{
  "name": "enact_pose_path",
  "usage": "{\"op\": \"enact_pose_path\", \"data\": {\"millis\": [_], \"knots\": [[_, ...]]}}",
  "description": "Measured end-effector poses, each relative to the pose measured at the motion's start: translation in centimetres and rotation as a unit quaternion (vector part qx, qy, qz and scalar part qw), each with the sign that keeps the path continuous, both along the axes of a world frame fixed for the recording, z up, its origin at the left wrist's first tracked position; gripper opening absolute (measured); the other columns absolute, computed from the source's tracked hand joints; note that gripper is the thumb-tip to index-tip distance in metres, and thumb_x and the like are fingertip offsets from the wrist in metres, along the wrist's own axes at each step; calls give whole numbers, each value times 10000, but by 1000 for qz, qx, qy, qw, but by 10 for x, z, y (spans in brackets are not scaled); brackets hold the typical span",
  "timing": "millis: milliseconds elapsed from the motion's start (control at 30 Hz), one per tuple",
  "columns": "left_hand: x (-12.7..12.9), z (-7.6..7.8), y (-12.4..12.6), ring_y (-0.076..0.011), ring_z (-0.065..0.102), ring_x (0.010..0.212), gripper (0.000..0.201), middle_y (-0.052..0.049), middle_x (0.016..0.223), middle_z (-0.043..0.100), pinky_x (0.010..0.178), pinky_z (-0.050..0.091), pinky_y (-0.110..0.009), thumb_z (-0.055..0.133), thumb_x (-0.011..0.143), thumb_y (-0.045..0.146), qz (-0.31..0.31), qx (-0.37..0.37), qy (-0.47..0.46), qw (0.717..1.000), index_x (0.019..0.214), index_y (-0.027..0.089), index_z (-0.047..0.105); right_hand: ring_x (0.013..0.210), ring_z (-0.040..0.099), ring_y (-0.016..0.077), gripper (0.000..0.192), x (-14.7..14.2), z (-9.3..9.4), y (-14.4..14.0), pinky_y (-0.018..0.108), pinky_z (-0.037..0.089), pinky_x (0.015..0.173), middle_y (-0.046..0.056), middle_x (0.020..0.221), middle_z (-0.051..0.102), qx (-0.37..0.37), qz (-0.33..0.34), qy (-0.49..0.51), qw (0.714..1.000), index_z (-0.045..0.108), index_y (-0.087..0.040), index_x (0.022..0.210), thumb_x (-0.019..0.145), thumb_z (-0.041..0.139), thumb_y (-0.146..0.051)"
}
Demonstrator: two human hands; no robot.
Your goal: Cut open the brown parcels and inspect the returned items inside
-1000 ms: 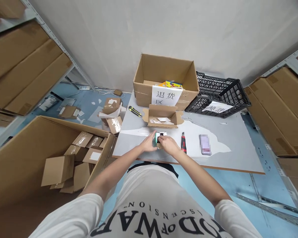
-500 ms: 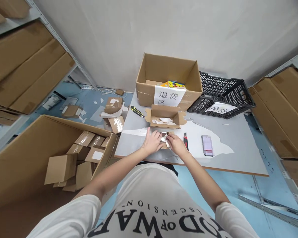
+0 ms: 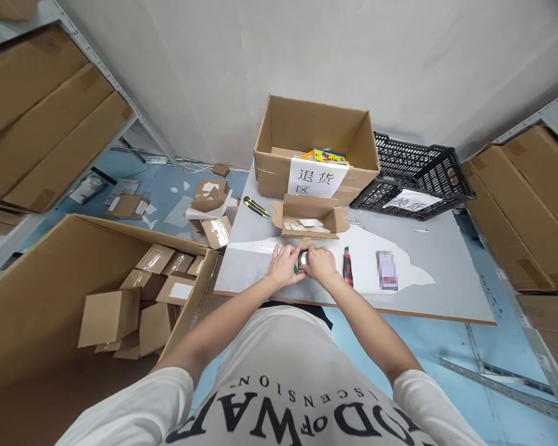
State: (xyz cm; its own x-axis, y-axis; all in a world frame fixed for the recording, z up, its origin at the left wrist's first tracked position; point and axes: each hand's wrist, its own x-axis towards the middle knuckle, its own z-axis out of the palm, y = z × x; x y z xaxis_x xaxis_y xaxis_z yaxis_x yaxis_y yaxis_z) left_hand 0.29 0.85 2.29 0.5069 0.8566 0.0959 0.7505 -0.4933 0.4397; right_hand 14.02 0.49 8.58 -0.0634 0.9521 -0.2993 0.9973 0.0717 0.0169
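While the left hand (image 3: 284,265) had one finger stretched forward over the table (image 3: 446,272) half a second ago, it is now curling in closer, and the right hand (image 3: 320,262) is lying over the top of the small item (image 3: 301,260) where before it was pinching it from the side. Both hands are closing around that item (grey and green, too covered to make out further), which is sitting low over the near edge of the table, just in front of the small open carton (image 3: 309,216). Counting what is lying on the table: two utility knives, a red one (image 3: 347,273) just right of the right hand and a yellow one (image 3: 255,207) farther back on the left; one large open box (image 3: 314,150) with a paper label; one black crate (image 3: 411,176); one blurred flat packet (image 3: 387,270).
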Motion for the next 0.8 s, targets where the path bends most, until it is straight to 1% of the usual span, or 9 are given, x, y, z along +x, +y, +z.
{"op": "enact_pose_path", "data": {"millis": [67,100,200,267,400,500,600,700,800], "knots": [[1,-3,-1,-295,497,1023,862,-98,1030,530,1085,173,-537,669,628,553,4,4,-13,1000,1357,178,402,951,613,297,586,-5,0,6,353,437,781,169,912,682,-26,-21,-16,999,502,-86,1102,686,700,-448],[2,-4,-2,-296,499,1020,858,-97,1031,530,1083,174,-539,672,626,545,9,5,-17,1000,1356,183,403,965,615,302,611,-7,0,8,360,437,790,171,923,679,-37,-25,-23,999,480,-89,1124,674,709,-433],[5,-5,-3,-297,502,1019,838,-95,1037,530,1078,186,-529,677,630,514,20,7,-22,1000,1355,195,404,984,624,293,548,-11,2,13,363,434,804,188,983,664,-55,-16,-31,998,444,-105,1146,700,665,-332],[7,-6,-2,-301,501,1025,844,-99,1040,528,1072,196,-523,680,627,512,26,7,-26,999,1353,182,405,966,635,286,525,-11,4,15,353,438,788,185,992,664,-60,-6,-25,998,428,-105,1156,699,627,-269],[8,-6,-1,-304,492,1052,853,-100,1049,524,1055,224,-504,691,612,522,36,5,-32,999,1340,177,411,905,650,294,575,-9,13,15,338,452,735,153,948,682,-49,-1,-14,999,413,-113,1166,653,624,-268],[9,-6,-1,-302,488,1061,857,-93,1053,519,1042,246,-483,712,592,508,43,2,-31,999,1330,189,415,867,656,291,498,-7,24,15,327,454,704,141,925,688,-33,9,6,999,447,-127,1111,673,605,-305],[9,-5,-1,-301,484,1063,864,-94,1052,515,1033,261,-471,732,574,497,42,1,-29,999,1316,178,425,866,652,294,425,-4,41,15,326,449,700,140,910,690,-20,35,11,999,477,-136,1077,704,580,-312],[8,-4,-1,-301,478,1064,882,-93,1055,510,1024,269,-468,740,555,517,39,5,-29,999,1308,178,431,851,649,302,390,2,59,13,327,442,682,135,882,688,1,63,-2,998,507,-147,1055,710,573,-318],[7,-1,-1,-306,467,1056,895,-98,1059,500,1002,287,-467,743,544,537,42,12,-33,999,1303,177,436,836,644,301,394,10,76,10,322,431,667,114,854,688,27,85,-3,996,526,-168,1041,693,592,-342]]}}
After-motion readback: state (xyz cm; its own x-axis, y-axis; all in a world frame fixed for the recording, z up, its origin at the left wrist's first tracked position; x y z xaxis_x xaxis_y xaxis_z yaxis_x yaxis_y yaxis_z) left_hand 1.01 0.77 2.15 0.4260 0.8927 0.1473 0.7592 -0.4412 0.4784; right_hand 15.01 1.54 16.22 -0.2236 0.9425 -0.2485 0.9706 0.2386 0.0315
